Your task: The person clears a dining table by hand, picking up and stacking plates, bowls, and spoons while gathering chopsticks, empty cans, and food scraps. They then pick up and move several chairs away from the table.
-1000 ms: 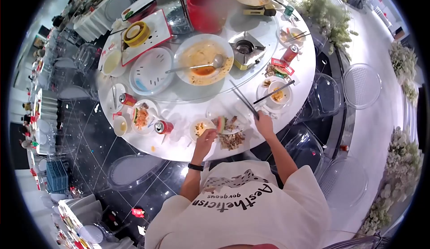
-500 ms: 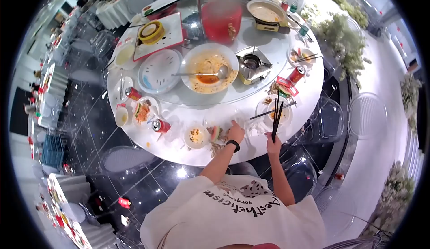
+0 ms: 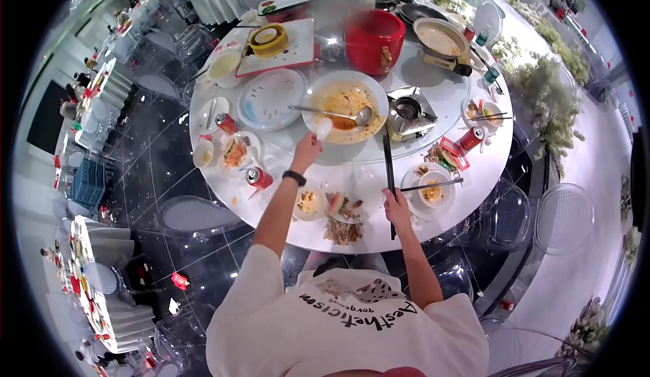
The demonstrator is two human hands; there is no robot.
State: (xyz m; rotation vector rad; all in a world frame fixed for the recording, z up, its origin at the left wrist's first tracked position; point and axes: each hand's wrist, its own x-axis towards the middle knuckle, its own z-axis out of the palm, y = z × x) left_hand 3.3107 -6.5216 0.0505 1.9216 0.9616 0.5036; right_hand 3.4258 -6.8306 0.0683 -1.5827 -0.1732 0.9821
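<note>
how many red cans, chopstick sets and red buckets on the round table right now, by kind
red soda cans: 3, at and
chopstick sets: 3, one in the right hand at, one across a bowl, one across a far bowl
red bucket: 1
total: 7

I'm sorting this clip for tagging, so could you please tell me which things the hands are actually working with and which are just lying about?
In hand:
- left hand holds a white spoon
- right hand grips black chopsticks

Lying about:
- soup plate with a ladle
- red pot
- soda can
- burner
- small bowl
</note>
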